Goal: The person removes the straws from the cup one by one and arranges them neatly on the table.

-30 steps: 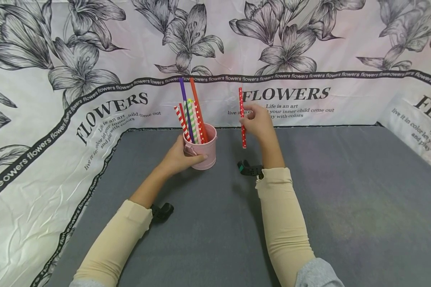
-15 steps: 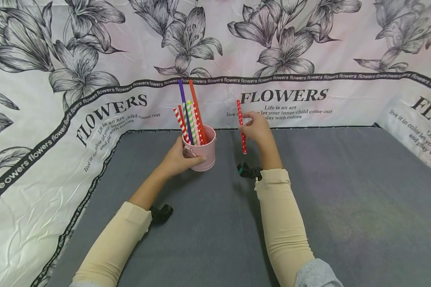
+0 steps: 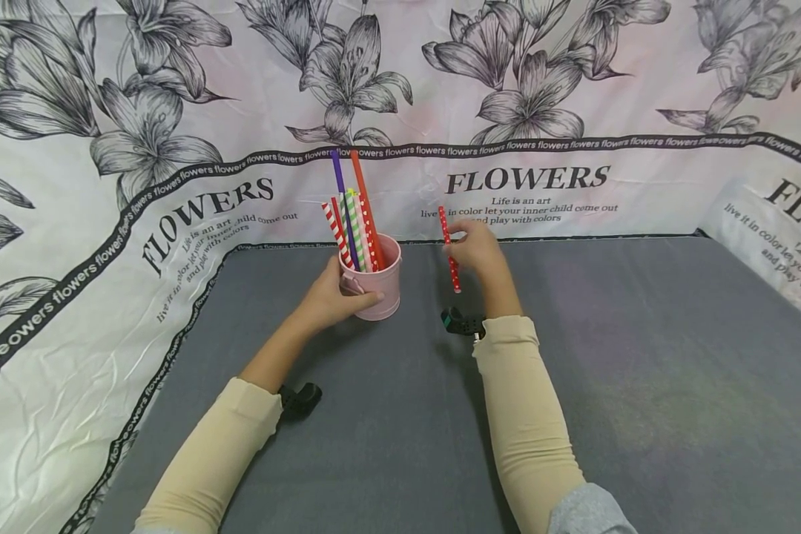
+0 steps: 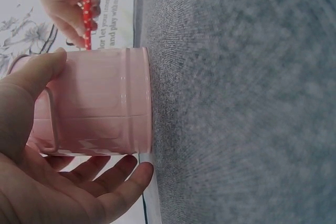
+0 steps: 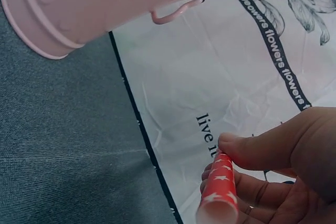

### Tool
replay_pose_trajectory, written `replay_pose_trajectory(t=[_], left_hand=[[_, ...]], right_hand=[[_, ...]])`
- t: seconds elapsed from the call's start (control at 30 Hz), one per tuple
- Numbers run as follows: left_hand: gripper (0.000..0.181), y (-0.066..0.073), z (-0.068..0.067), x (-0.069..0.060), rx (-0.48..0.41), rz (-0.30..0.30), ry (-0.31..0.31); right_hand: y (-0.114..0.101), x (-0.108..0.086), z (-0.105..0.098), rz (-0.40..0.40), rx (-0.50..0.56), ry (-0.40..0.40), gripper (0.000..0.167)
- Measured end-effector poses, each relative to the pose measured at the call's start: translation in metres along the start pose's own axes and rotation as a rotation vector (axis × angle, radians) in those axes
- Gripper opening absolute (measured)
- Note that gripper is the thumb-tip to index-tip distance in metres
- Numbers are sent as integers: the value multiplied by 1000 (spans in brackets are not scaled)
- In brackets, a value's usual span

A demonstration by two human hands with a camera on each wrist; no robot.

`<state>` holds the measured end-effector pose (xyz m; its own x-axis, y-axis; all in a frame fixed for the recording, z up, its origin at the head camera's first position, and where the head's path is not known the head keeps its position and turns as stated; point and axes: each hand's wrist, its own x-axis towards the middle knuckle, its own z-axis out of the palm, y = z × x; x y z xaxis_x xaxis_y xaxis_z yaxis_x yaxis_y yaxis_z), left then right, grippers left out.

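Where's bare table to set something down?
Biggest patch: gray tabletop right of the right sleeve, out to the floral backdrop. Second: between that and the left sleeve, nearer than the pink bucket; black wrist cameras edge it. Crowded: the bucket, held by the left hand, containing several straws; beside it, the right hand holds a red star-print straw.

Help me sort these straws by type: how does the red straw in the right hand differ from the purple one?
The red straw is printed with white stars; the purple straw looks plain.
The right hand holds the red straw beside the pink bucket, while the purple straw stands inside it.
The red straw shows both ends; the purple straw's lower end is hidden.
Both are slim and lean left at the top in the head view.
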<state>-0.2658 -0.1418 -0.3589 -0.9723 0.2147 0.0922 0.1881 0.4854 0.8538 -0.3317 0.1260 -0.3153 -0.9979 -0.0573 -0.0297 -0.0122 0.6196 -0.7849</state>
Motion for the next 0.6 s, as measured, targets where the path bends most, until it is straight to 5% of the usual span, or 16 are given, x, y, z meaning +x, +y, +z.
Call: replay_pose_trajectory(t=[0.37, 0.6], left_hand=[[94, 1, 1, 0, 12, -5, 1], [94, 1, 1, 1, -6, 19, 1]], right_hand=[[10, 6, 6, -12, -30, -6, 40], [11, 6, 8, 55, -28, -54, 42]])
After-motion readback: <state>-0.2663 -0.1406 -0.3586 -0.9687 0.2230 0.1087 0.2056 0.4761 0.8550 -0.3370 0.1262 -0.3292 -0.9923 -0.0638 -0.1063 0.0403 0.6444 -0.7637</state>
